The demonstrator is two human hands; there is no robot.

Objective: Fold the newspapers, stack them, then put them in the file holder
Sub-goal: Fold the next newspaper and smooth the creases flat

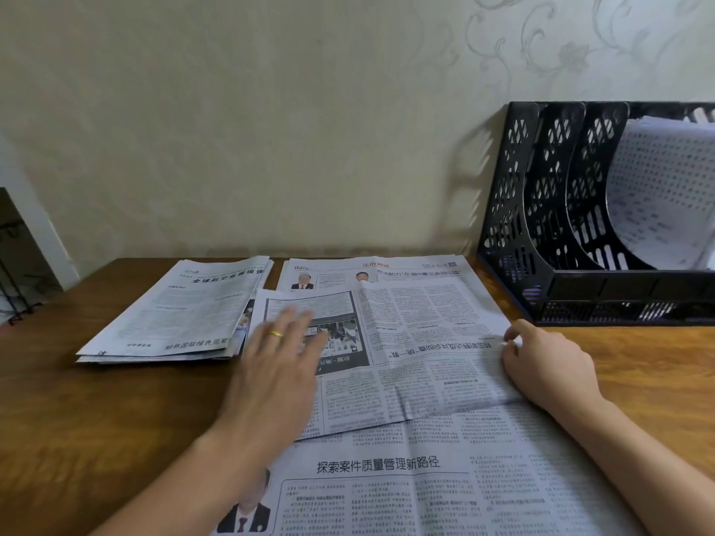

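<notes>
At the far left edge a dark wire rack [15, 272] stands on the floor beside the brown wooden table [77, 419]. On the table's left part lies a stack of folded grey-white newspapers [174, 315], its edges roughly squared, resting flat and just touching the sheet beside it. Next comes the left hand [278, 365], a gold ring [275, 334] on one finger, fingers straight and spread, pressing flat on the left portion of a folded newspaper sheet with a dark photograph [387, 353]. That sheet lies on top of a large open newspaper with bold black headlines [406, 481], which reaches from the table's back edge to the near edge of the view. At the folded sheet's right edge the right hand [545, 365] has its fingers curled, pinching the paper's edge between thumb and fingertips. Farther right, against the patterned pale wall [271, 110], stands a black perforated plastic file holder [541, 210] with several compartments; a curled printed paper [657, 195] already sits in the rightmost visible compartment.
</notes>
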